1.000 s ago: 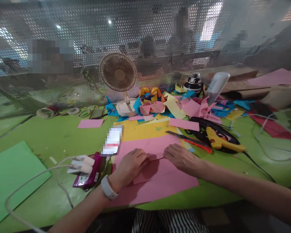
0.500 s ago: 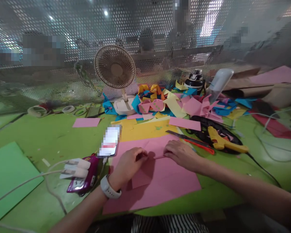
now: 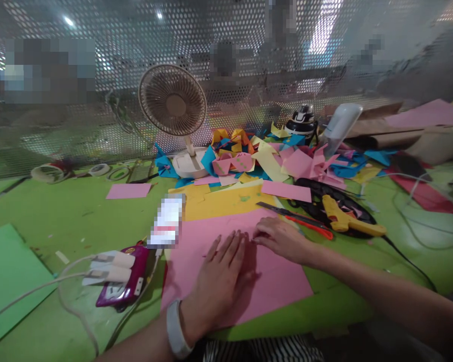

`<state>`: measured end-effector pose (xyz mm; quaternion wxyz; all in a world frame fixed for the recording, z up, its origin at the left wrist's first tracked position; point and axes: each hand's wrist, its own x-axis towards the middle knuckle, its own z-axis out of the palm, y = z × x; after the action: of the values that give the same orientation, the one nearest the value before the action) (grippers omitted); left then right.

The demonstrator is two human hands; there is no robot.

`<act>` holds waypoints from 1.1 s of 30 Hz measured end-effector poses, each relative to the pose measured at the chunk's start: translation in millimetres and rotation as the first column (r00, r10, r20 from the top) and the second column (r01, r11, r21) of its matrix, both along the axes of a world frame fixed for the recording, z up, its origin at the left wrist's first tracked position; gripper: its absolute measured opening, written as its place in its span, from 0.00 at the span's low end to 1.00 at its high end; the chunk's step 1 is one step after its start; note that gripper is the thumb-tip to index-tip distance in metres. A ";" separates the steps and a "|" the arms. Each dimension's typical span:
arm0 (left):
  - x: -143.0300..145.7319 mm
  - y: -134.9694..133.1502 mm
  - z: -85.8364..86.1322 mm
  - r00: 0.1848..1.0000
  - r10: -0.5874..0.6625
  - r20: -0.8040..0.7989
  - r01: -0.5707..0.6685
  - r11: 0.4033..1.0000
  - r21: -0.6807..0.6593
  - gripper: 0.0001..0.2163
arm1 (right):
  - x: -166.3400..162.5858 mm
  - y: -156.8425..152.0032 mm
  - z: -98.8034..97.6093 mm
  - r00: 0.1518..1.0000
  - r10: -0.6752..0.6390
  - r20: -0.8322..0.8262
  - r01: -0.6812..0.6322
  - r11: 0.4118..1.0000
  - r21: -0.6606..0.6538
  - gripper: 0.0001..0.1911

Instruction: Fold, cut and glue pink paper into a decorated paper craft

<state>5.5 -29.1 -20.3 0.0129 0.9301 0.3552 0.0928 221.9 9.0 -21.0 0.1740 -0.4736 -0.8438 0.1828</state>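
Note:
A large pink sheet of paper (image 3: 287, 286) lies in front of me, with a smaller pink piece on it mostly hidden by my left hand. My left hand (image 3: 221, 274) lies palm down over that piece, fingers stretched out. Beside its fingertips, my right hand (image 3: 277, 239) is curled, thumb and fingers together at the pink paper. What sits between those fingertips is too small to make out clearly. A white band circles my left wrist. Close to the right hand are a dark utility blade (image 3: 287, 213) and an orange-handled tool (image 3: 313, 227).
A yellow glue gun (image 3: 342, 218) rests on a black tray with its cord trailing right. Left are a phone (image 3: 167, 221) and a purple power strip (image 3: 126, 276) with cables. Behind stand a fan (image 3: 173, 103), scattered coloured paper pieces (image 3: 298, 163) and a perforated screen.
My left hand has gone from a curled pinch at the small pink piece to lying flat over it, nearer me. The right hand stays almost in place.

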 end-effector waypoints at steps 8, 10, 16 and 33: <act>0.1 -2.1 0.0 1.000 -0.011 0.005 0.012 0.993 -0.114 0.37 | 4.6 2.9 2.4 0.999 0.012 -0.032 -0.014 0.999 -0.047 0.05; -0.4 -1.0 1.0 1.000 -0.016 -0.007 0.015 0.992 -0.126 0.37 | 7.2 3.4 1.9 0.999 0.013 -0.035 -0.014 0.999 -0.049 0.04; -0.9 0.0 2.9 1.000 -0.028 -0.009 0.026 0.989 -0.144 0.36 | 12.2 4.4 6.2 0.999 0.042 -0.017 -0.043 0.998 -0.056 0.06; -1.7 -4.6 2.2 0.999 -0.021 0.025 0.024 0.992 -0.126 0.37 | 21.9 -12.6 19.3 0.996 -0.083 0.033 0.074 0.974 0.213 0.13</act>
<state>3.7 -33.7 -18.2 0.0769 0.9302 0.3495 0.0812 243.8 -3.7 -1.7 0.2130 -0.4892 -0.8424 0.0749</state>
